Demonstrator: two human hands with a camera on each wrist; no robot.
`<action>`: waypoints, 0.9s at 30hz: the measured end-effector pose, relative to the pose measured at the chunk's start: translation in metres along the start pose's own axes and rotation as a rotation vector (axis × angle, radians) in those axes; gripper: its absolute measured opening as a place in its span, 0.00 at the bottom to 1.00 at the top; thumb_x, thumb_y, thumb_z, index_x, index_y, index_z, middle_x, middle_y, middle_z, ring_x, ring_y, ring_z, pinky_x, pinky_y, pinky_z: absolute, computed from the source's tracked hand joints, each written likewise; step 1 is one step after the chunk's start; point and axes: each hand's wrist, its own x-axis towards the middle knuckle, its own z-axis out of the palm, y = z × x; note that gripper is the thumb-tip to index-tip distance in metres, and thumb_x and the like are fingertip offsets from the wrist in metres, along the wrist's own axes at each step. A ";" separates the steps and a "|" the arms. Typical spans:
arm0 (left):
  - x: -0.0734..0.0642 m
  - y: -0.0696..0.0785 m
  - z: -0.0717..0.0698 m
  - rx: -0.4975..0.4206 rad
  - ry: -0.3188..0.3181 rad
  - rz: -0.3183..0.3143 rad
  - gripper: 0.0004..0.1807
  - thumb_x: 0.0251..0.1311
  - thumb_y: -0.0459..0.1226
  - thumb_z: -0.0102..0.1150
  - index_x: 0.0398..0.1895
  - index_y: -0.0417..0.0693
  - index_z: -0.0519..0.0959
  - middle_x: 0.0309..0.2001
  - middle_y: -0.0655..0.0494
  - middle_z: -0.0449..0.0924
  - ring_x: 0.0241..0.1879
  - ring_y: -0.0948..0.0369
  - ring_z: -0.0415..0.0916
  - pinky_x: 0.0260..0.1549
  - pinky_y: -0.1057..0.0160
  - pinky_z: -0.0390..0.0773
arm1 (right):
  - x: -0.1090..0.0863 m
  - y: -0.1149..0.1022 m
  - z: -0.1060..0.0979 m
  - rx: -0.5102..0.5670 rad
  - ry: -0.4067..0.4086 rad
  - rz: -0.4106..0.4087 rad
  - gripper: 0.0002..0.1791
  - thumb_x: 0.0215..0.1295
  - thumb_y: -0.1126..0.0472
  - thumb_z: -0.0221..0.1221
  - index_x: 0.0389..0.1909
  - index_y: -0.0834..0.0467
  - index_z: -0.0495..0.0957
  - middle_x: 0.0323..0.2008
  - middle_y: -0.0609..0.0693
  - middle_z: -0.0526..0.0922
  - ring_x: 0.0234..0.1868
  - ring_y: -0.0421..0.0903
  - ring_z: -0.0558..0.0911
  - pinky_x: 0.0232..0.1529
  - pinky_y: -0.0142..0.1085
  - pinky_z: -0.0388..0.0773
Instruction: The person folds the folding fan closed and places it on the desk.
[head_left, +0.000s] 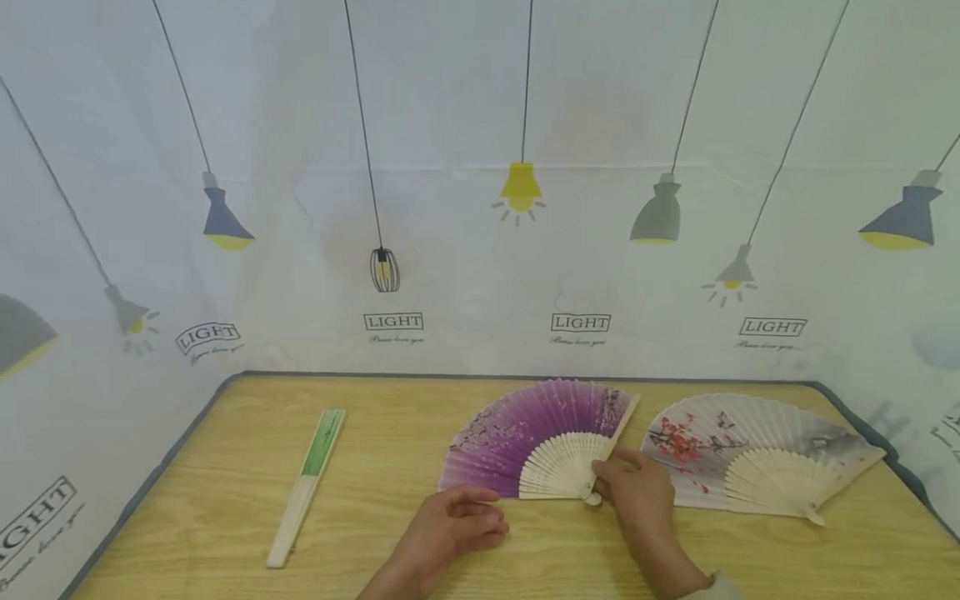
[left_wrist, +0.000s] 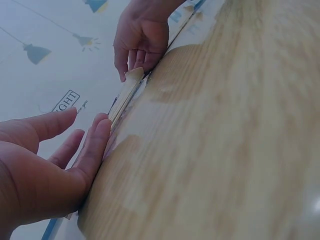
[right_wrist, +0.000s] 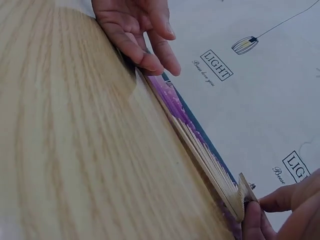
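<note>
A purple folding fan point(head_left: 502, 442) with pale ribs lies spread on the table. At its pivot end, my right hand point(head_left: 641, 492) pinches the outer rib between thumb and fingers; the right wrist view shows this pinch at the fan's narrow end point(right_wrist: 235, 200). My left hand point(head_left: 453, 529) rests at the fan's lower left edge, fingers loosely extended and thumb apart. In the left wrist view the left hand's fingers point(left_wrist: 92, 142) lie along the near edge of the fan. Nothing is gripped by that hand.
To the right lies a spread white fan point(head_left: 757, 454) with red blossoms and a grey patch. A folded green fan point(head_left: 307, 492) lies at the left. The wooden table point(head_left: 210, 467) meets white curtain walls point(head_left: 465, 225) printed with lamps.
</note>
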 end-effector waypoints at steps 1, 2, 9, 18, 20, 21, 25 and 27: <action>0.000 0.000 0.000 -0.001 -0.002 0.000 0.18 0.58 0.24 0.59 0.51 0.24 0.72 0.37 0.41 0.81 0.39 0.51 0.82 0.47 0.53 0.82 | -0.001 -0.001 0.000 0.047 -0.016 0.022 0.32 0.60 0.65 0.62 0.61 0.75 0.64 0.50 0.70 0.77 0.35 0.43 0.84 0.38 0.28 0.83; 0.000 0.000 0.000 -0.001 -0.003 0.001 0.18 0.58 0.24 0.59 0.52 0.24 0.71 0.37 0.41 0.81 0.39 0.51 0.82 0.46 0.53 0.82 | -0.001 -0.001 0.000 0.089 -0.031 0.041 0.32 0.61 0.65 0.62 0.62 0.76 0.63 0.51 0.70 0.76 0.37 0.43 0.83 0.40 0.29 0.82; 0.000 -0.002 0.004 0.016 -0.020 0.022 0.19 0.58 0.23 0.58 0.52 0.21 0.70 0.36 0.41 0.81 0.38 0.52 0.82 0.46 0.53 0.82 | -0.010 -0.006 0.002 0.242 -0.092 0.126 0.31 0.64 0.66 0.58 0.63 0.76 0.59 0.45 0.61 0.75 0.36 0.40 0.80 0.44 0.30 0.82; 0.001 -0.008 0.014 -0.024 0.107 0.073 0.14 0.58 0.25 0.59 0.46 0.23 0.73 0.36 0.42 0.82 0.38 0.52 0.82 0.45 0.54 0.82 | -0.024 -0.014 0.007 0.306 -0.102 0.081 0.22 0.65 0.67 0.57 0.55 0.75 0.64 0.32 0.51 0.80 0.31 0.39 0.82 0.41 0.30 0.83; 0.001 -0.010 0.019 -0.071 0.172 0.104 0.13 0.59 0.25 0.59 0.46 0.24 0.73 0.35 0.43 0.82 0.37 0.53 0.82 0.45 0.53 0.82 | -0.026 -0.016 0.010 0.335 -0.097 0.070 0.21 0.65 0.67 0.57 0.54 0.75 0.64 0.33 0.52 0.80 0.31 0.39 0.82 0.42 0.31 0.83; 0.002 -0.010 0.022 -0.095 0.206 0.122 0.14 0.59 0.25 0.59 0.46 0.24 0.73 0.35 0.44 0.82 0.37 0.53 0.82 0.45 0.53 0.82 | -0.027 -0.017 0.011 0.343 -0.095 0.067 0.21 0.65 0.67 0.57 0.54 0.75 0.64 0.34 0.52 0.80 0.32 0.39 0.82 0.43 0.31 0.82; 0.008 -0.012 0.030 -0.155 0.344 0.215 0.22 0.59 0.27 0.61 0.55 0.26 0.68 0.37 0.45 0.81 0.37 0.54 0.82 0.45 0.52 0.82 | -0.031 -0.017 0.020 0.388 -0.085 0.061 0.19 0.65 0.67 0.57 0.52 0.74 0.67 0.38 0.54 0.78 0.36 0.41 0.82 0.47 0.33 0.82; 0.012 -0.012 0.031 -0.156 0.410 0.261 0.28 0.58 0.28 0.62 0.61 0.30 0.65 0.40 0.42 0.80 0.39 0.53 0.81 0.45 0.53 0.82 | -0.034 -0.016 0.026 0.418 -0.080 0.048 0.18 0.65 0.67 0.57 0.51 0.74 0.67 0.39 0.54 0.77 0.37 0.42 0.82 0.48 0.34 0.81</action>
